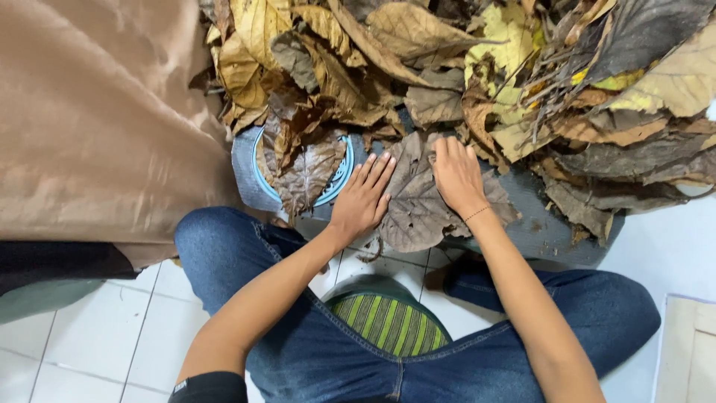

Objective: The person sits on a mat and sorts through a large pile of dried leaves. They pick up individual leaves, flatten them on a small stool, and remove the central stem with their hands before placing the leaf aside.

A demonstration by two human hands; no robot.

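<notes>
Both of my hands lie flat on one large grey-brown dry leaf (418, 205) at the near edge of a heap of dry leaves (477, 67). My left hand (363, 198) presses the leaf's left side, fingers spread and pointing away from me. On the leaf's upper right part rests my right hand (456, 177), palm down, a thin bracelet at its wrist. The leaf rests on a grey cloth mat (537, 224). Left of my left hand, a teal round perforated rim (344, 168) shows under a brown crumpled leaf (306, 168).
A tan fabric sheet (97, 119) hangs over something at the left. My legs in blue jeans (350, 351) are folded on a white tiled floor (112, 336). A green striped object (388, 321) lies between my knees. A pale board (690, 351) sits at the lower right.
</notes>
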